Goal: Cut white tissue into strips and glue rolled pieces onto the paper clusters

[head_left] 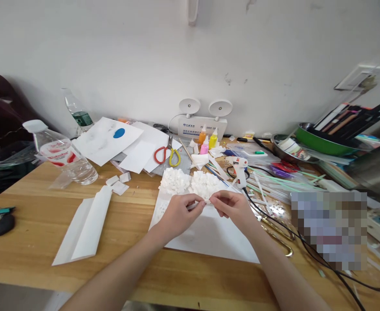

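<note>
My left hand (181,214) and my right hand (233,208) meet fingertip to fingertip above a white sheet of paper (206,239). Both are closed in a pinch on a tiny white piece of paper (208,201), mostly covered by the fingers. Just beyond them, two heaps of crumpled white paper bits (175,180) sit side by side at the sheet's far edge; the right heap (204,183) is partly behind my fingers. A folded white paper (88,226) lies on the wooden table to the left, with small white paper squares (118,185) behind it.
Red-and-yellow-handled scissors (167,155) rest behind the heaps. A white glue gun (240,170) stands to the right, its black cord (274,220) running to the front right. Small paint bottles (204,147), a water bottle (67,153), and a green bowl of pens (326,144) stand around.
</note>
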A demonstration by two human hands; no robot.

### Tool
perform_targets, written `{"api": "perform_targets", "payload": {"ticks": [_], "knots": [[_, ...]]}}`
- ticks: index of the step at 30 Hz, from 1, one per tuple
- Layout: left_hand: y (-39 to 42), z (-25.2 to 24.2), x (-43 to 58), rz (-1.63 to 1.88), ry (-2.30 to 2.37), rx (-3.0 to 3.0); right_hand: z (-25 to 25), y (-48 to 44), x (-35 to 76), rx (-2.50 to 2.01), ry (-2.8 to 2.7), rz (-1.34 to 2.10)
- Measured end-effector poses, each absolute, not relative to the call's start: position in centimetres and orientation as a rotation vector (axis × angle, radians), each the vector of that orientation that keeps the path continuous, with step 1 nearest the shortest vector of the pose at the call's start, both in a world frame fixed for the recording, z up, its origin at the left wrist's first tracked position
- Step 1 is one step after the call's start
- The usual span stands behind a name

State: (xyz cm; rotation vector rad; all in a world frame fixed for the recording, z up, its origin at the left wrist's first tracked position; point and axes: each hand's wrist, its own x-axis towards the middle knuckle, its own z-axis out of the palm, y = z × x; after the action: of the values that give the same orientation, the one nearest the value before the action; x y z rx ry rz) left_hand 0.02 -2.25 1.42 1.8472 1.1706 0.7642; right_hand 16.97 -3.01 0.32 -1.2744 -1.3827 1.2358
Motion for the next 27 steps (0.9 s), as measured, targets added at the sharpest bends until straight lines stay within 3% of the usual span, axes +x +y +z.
{"api": "perform_targets", "payload": {"ticks": [12, 22, 27], "knots": [[-2.4, 1.7, 0.1, 0.811, 1.252, 1.887, 0.1, -2.9, 17.0, -1.242, -1.277, 1.396], [-2.5, 1.2, 0.2, 0.817, 1.259, 1.930, 0.0, -3.5, 16.2, -1.289, -1.411, 1.121], [-2.4, 1.3, 0.3, 0.850, 1.289, 1.917, -0.1, -3.6, 16.2, -1.220, -1.334, 1.214]]}}
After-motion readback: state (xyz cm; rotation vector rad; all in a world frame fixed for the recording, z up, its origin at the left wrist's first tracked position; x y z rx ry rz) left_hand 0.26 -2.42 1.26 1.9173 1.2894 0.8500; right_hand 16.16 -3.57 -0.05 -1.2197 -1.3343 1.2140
